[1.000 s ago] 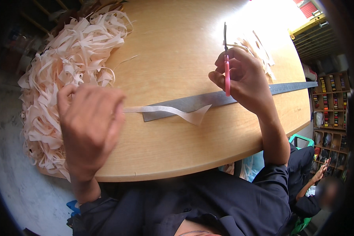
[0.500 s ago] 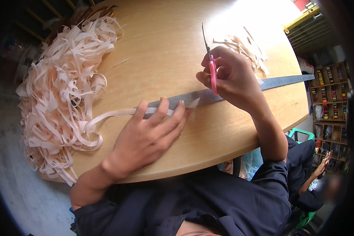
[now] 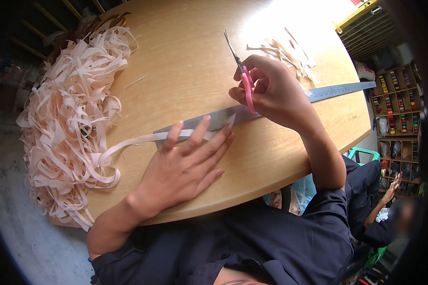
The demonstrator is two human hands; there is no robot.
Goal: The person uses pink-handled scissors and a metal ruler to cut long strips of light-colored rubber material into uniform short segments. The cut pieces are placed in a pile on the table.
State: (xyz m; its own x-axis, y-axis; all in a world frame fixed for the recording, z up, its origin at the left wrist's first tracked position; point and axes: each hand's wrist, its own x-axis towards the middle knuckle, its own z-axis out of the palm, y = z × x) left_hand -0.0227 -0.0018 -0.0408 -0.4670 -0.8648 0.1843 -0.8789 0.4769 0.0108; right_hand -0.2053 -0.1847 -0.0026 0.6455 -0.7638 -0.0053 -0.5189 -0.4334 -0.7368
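Note:
My left hand (image 3: 188,159) lies flat with fingers spread over a pale pink fabric strip (image 3: 142,139) and a long metal ruler (image 3: 340,91). The strip runs along the ruler under my fingers, and its pointed end shows past the fingertips. Leftward it trails into a big tangled heap of pale pink strips (image 3: 69,118). Raised above the ruler, my right hand (image 3: 276,90) is closed around pink-handled scissors (image 3: 247,90). Their blades point up and away from me, a little apart at the tips.
Several short cut strips (image 3: 285,52) lie at the far right of the wooden table (image 3: 185,61). Beyond its right edge stand a shelf of coloured thread spools (image 3: 397,104) and a green stool (image 3: 364,154). Another person (image 3: 385,209) sits at the lower right.
My left hand's thumb now shows, and its fingers are spread wider on the strip. The scissors tilt slightly more to the left. The whole view has shifted a little.

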